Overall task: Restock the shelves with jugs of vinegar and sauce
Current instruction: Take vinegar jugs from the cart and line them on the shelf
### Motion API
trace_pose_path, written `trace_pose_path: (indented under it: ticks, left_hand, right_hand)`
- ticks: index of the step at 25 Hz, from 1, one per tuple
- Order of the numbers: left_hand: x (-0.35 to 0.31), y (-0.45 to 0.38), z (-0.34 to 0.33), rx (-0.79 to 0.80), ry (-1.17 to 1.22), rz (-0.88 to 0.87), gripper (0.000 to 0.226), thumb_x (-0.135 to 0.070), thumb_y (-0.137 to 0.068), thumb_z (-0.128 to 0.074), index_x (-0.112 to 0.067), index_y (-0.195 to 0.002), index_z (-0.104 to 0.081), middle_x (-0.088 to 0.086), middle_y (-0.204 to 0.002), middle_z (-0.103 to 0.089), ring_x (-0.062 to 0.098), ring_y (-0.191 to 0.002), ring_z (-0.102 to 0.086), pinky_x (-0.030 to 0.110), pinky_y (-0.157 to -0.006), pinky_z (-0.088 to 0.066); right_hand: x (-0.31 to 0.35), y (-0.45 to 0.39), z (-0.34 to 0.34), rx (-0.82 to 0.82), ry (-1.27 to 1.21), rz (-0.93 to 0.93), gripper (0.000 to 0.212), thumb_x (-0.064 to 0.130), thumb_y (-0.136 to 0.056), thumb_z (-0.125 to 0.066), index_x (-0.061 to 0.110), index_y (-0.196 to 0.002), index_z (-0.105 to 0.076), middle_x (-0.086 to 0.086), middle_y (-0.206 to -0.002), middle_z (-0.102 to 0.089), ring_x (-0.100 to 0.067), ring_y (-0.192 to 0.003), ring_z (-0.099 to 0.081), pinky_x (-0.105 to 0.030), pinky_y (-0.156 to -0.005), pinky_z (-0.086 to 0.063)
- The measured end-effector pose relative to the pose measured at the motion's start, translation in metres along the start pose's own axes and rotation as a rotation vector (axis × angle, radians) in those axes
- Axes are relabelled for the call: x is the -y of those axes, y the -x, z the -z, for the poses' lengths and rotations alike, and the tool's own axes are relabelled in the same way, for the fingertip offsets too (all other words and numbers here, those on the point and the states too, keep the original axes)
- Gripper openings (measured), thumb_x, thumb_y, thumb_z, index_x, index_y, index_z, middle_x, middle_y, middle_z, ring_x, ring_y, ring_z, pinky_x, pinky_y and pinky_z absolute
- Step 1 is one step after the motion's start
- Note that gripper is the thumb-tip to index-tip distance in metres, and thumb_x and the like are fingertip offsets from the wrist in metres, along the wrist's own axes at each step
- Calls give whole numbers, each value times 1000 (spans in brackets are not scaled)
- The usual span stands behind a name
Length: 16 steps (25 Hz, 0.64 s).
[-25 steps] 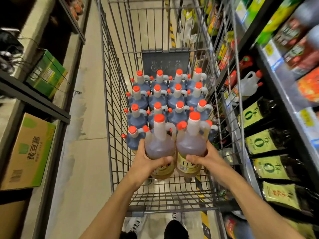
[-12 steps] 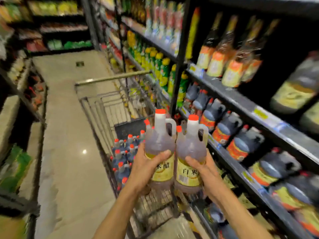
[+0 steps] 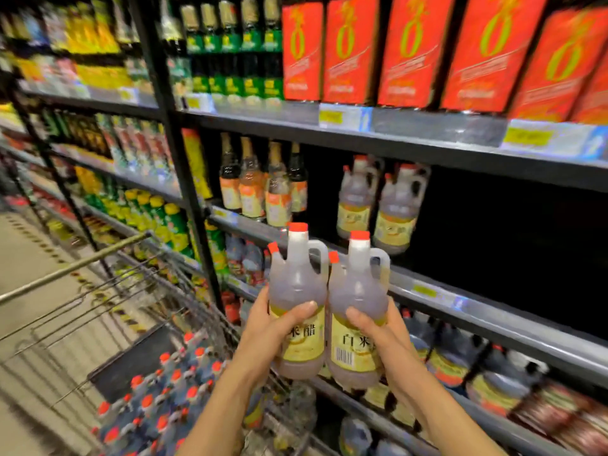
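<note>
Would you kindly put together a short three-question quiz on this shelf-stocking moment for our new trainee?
1. True or false: each of the hands, left hand and right hand, holds one jug.
2. What colour are the caps of the left jug and right jug?
3. The two matching jugs on the shelf stand: A) above the held pair, B) in the cart.

Key: 1 true; 2 red; 3 A.

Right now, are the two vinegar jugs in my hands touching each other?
Touching. The head view shows the left jug and right jug pressed side by side, with no gap between their bodies.
</note>
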<state>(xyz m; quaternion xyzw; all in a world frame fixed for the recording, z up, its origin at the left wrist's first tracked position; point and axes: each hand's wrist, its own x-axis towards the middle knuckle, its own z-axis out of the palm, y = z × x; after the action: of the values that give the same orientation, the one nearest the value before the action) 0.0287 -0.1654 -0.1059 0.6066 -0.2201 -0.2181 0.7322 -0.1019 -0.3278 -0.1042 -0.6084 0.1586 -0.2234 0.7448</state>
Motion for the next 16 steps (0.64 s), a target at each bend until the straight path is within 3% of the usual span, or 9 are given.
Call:
trace_pose_path:
  ticks: [4, 7, 10, 13, 16]
  left_hand:
    - [-4, -45, -36, 93, 4, -10, 75, -45, -69, -92, -23, -133, -61, 3, -123, -75, 24, -112, -73, 39, -85, -61]
    - [-7, -70, -54, 155, 44, 30, 70, -42, -72, -90, -19, -132, -62, 7, -120, -76, 28, -110, -74, 36, -81, -63]
    - [-10, -93, -67, 203, 93, 96, 68, -41, -72, -90, -16, -130, -65, 11, -116, -77, 30, -106, -75, 35, -76, -63]
    - [-13, -123, -74, 248, 106, 152, 73, -42, -67, -93, -14, -128, -65, 13, -114, -77, 33, -103, -76, 41, -76, -63]
    - [-18, -151, -76, 289, 68, 180, 77, -45, -61, -96, -15, -125, -66, 11, -110, -79, 32, -100, -77, 46, -81, -62]
  right_hand:
    - [22, -22, 33, -49, 49, 59, 91, 60, -64, -91, 32, -140, -51, 7, -129, -72, -15, -117, -71, -39, -92, -61]
    - [34, -38, 48, -61, 72, 80, 81, 56, -70, -90, 31, -137, -53, 8, -124, -75, -14, -112, -73, -32, -84, -63]
    - [45, -50, 53, -110, 78, 64, 57, 44, -79, -87, 33, -128, -61, 8, -114, -78, -15, -104, -76, -25, -73, -62]
    - [59, -66, 55, -154, 124, 53, 27, 44, -81, -85, 43, -105, -74, 2, -107, -80, -19, -99, -78, -30, -74, -63]
    - [64, -84, 55, -246, 110, 14, 59, 49, -72, -90, 26, -121, -66, -1, -109, -80, -20, -98, -78, -42, -84, -63]
